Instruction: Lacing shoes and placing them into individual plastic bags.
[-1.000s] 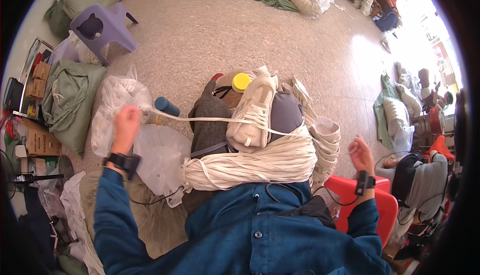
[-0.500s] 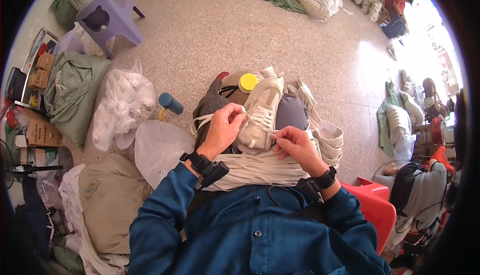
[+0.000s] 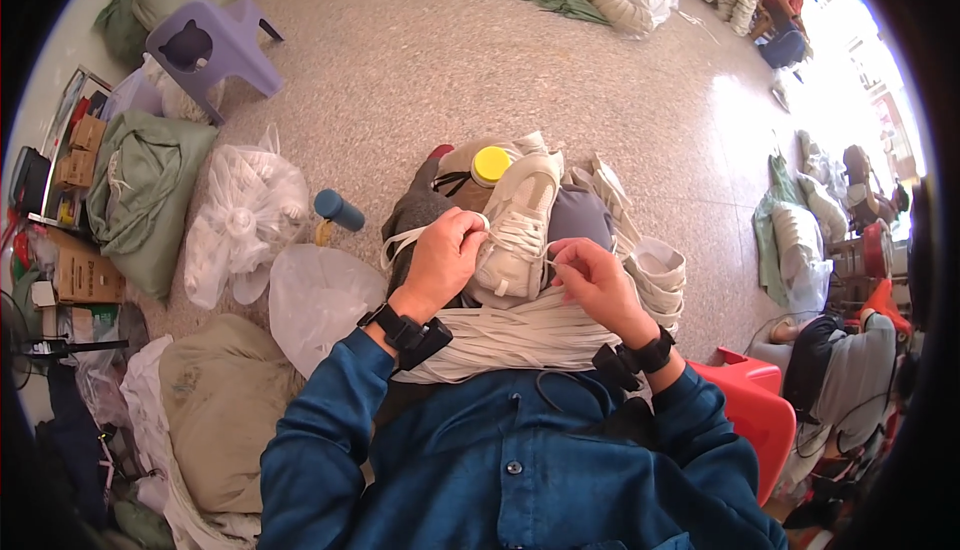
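Observation:
A cream lace-up sneaker (image 3: 513, 240) rests on my lap, its toe pointing away from me. At its left side, my left hand (image 3: 445, 262) pinches a flat off-white shoelace (image 3: 402, 240), and a length of it trails out to the left. My right hand (image 3: 597, 282) is on the other side, thumb and forefinger closed on a lace end by the shoe's collar. Across my lap lies a thick bundle of loose off-white laces (image 3: 510, 342). Just beyond the shoe sits a jar with a yellow lid (image 3: 490, 165).
More cream shoes (image 3: 657, 268) lie at my right. On the left floor are a blue bottle (image 3: 340, 210), a clear bag of white goods (image 3: 250, 205), green sacks (image 3: 150, 195) and a purple stool (image 3: 215, 55). A red plastic seat (image 3: 745, 410) is beside me. Another person (image 3: 783, 10) sits far right.
My right hand has lifted slightly away from me at the shoe's right edge, still pinching the lace. My left hand has barely moved. The whole view has shifted a little.

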Available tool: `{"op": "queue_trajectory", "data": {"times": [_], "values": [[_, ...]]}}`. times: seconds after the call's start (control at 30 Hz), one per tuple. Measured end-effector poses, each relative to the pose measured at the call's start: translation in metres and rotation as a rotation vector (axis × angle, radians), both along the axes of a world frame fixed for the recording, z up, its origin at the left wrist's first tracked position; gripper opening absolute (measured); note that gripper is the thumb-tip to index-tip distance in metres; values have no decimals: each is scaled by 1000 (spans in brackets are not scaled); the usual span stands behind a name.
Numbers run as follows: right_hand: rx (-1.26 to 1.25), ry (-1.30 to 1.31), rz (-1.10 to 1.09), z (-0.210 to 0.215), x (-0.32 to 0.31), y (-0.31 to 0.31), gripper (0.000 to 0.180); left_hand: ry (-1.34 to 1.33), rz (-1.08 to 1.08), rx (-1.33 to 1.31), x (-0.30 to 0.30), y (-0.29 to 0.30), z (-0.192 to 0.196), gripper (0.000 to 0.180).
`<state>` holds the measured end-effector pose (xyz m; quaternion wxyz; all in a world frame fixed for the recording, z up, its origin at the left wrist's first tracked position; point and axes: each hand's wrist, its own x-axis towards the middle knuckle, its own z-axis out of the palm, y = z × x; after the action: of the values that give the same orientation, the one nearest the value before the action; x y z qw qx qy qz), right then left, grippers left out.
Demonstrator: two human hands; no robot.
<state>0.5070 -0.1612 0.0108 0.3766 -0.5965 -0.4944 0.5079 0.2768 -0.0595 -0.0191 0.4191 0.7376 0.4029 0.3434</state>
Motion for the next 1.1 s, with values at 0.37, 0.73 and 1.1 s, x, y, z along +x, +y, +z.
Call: {"op": "queue_trajectory", "data": {"times": [0.37, 0.73, 1.1], "values": [[393, -461, 103, -2, -4, -6, 5, 145, -27, 152, 2, -3, 4, 8], [429, -655, 21, -13, -4, 1, 6, 161, -152, -187, 33, -62, 19, 31], [400, -694, 44, -21, -7, 1, 8, 200, -115, -136, 45, -69, 9, 39]]}}
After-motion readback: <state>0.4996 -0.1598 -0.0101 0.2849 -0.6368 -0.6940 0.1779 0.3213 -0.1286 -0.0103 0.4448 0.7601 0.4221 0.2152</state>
